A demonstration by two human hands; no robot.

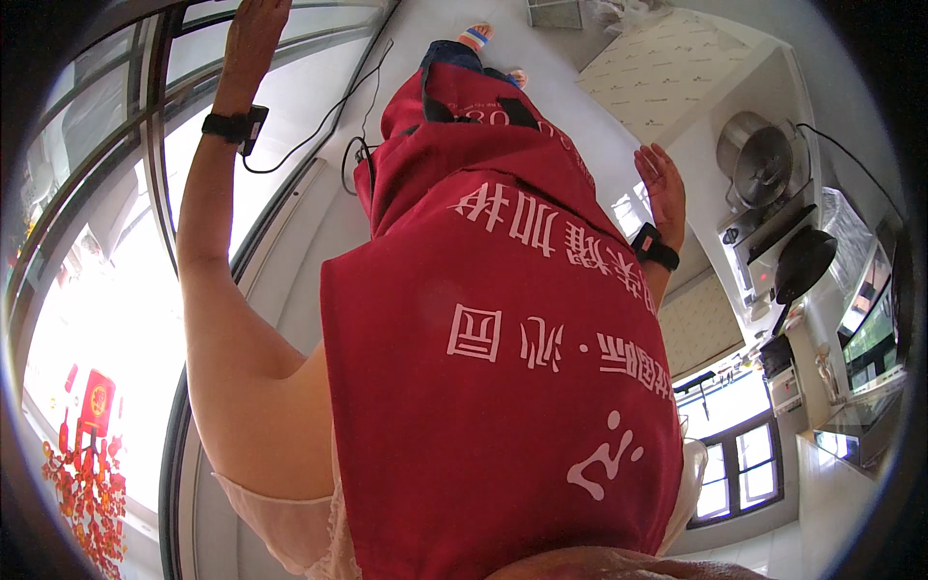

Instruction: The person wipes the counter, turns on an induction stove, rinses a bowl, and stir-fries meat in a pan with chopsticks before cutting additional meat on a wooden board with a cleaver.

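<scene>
My left hand (254, 43) is raised at the top left, in front of a dark-framed glass sliding door (156, 130). Its fingertips run out of the picture, so contact with the frame cannot be told. On the other side, my right hand (663, 190) holds nothing, its fingers extended and slightly apart. Each wrist carries a black strapped device, the left one (235, 129) with a dark cable and the right one (655, 249) by my side. A red apron (500, 290) with white writing covers my front, down towards my sandalled feet (476, 36).
To the right, a kitchen counter bears a large steel pot (754, 163) and a black wok (805, 264) near a cooktop. Patterned protective sheeting (660, 76) lies ahead to the right. A black cable (319, 138) loops beside the door. Red hanging decorations (87, 464) show at the lower left.
</scene>
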